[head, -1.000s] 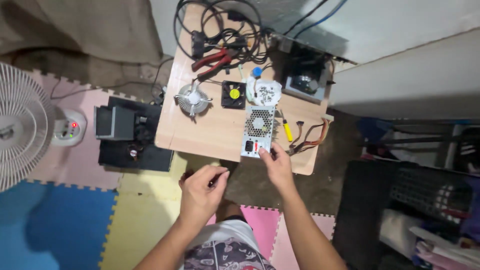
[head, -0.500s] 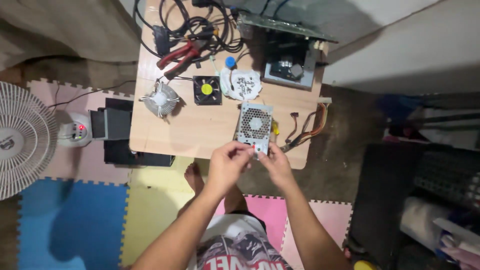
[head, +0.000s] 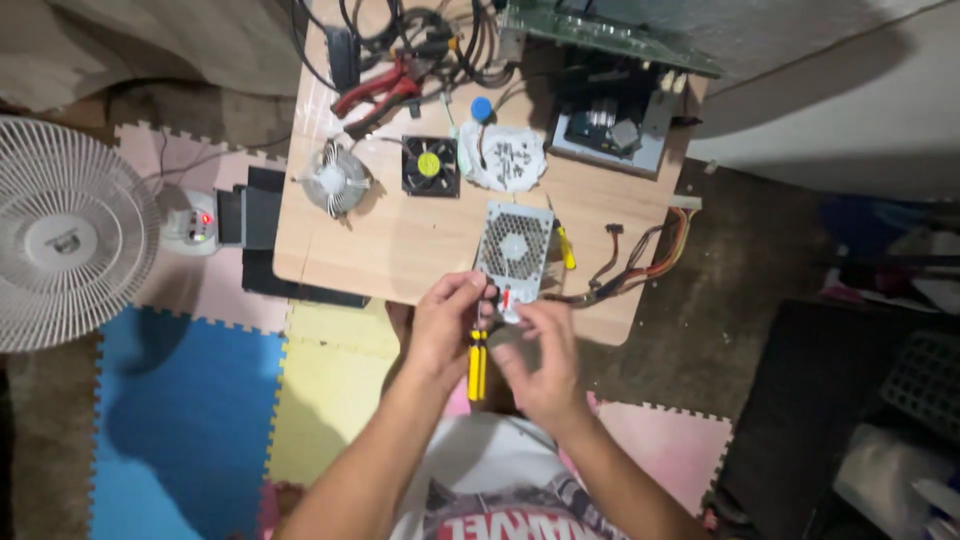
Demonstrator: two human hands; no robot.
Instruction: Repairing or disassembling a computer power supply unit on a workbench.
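A grey metal power supply box (head: 514, 245) with a round fan grille lies near the front edge of a small wooden table (head: 400, 250). My left hand (head: 445, 325) grips a yellow-and-black screwdriver (head: 476, 362), handle hanging toward me, tip at the box's near end. My right hand (head: 535, 355) sits just right of it, fingers pinched at the box's near edge; whether it holds anything small is not visible. A bundle of coloured wires (head: 640, 255) runs out of the box to the right.
On the table: a finned round cooler (head: 333, 180), a black fan with a yellow hub (head: 430, 165), a white dish of small parts (head: 510, 160), red pliers (head: 375, 95), tangled cables, an open computer case (head: 610, 130). A white floor fan (head: 60, 235) stands left on coloured foam mats.
The view has shifted so the table sits higher. My left hand came in from the left to join my right at the box's near edge, now with the screwdriver in it.
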